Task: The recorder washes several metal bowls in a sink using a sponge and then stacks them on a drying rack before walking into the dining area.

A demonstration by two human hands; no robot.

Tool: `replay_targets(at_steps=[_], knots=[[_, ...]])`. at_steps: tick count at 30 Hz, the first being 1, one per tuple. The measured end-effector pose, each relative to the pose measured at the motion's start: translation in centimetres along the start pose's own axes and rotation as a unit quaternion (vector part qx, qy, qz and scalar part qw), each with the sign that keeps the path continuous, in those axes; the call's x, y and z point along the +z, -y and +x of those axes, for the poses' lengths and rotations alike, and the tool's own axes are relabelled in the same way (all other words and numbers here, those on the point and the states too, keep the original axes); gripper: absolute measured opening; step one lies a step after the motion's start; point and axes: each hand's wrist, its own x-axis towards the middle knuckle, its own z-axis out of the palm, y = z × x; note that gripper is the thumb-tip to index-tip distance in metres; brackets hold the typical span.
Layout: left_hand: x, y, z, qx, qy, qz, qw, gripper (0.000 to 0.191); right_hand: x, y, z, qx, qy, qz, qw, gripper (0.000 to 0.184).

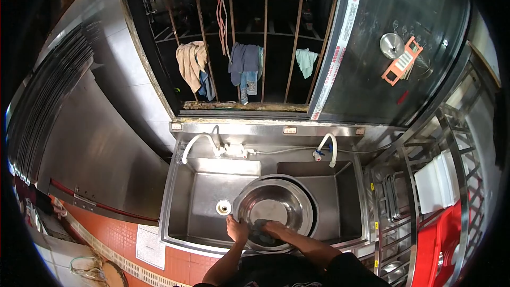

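Note:
A round stainless steel basin (299, 199) rests across the divider of the double-bowl sink, with a second dark-edged rim showing beneath it on the right. My left hand (238, 230) grips the basin's near-left rim. Inside the basin, my right hand (275, 230) presses against the near wall. A dark patch by its fingers may be a cloth or pad, but I cannot tell which. The left sink bowl (207, 191) has a white drain fitting (224, 207). Part of the right sink bowl (347, 203) is hidden by the basin.
White curved faucets (199, 137) (329, 143) stand behind both bowls. Steel shelving (412, 207) with white tubs (438, 183) and a red container (434, 243) is at right. A metal-topped counter (107, 147) lies left. Cloths (244, 57) hang on window bars.

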Motion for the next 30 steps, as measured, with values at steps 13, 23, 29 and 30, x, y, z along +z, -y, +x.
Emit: replay_targets(at_steps=[13, 23, 29, 30], knots=[[-0.8, -0.5, 0.0, 0.011, 0.005, 0.008, 1.000, 0.046, 1.0, 5.9, 8.8, 0.049, 0.089, -0.410, 0.907, 0.022], [0.0, 0.9, 0.2, 0.017, -0.027, -0.007, 0.999, 0.044, 0.7, 8.2, 10.0, 0.069, 0.024, -0.343, 0.937, 0.028], [-0.3, -0.3, 0.0, 0.016, 0.013, 0.011, 1.000, 0.050, 1.0, 6.7, 8.8, 0.116, -0.056, -0.276, 0.952, 0.039], [-0.4, -0.2, -0.1, 0.007, 0.008, 0.014, 1.000, 0.051, 1.2, 6.5, 8.2, 0.112, -0.037, -0.279, 0.953, 0.038]])
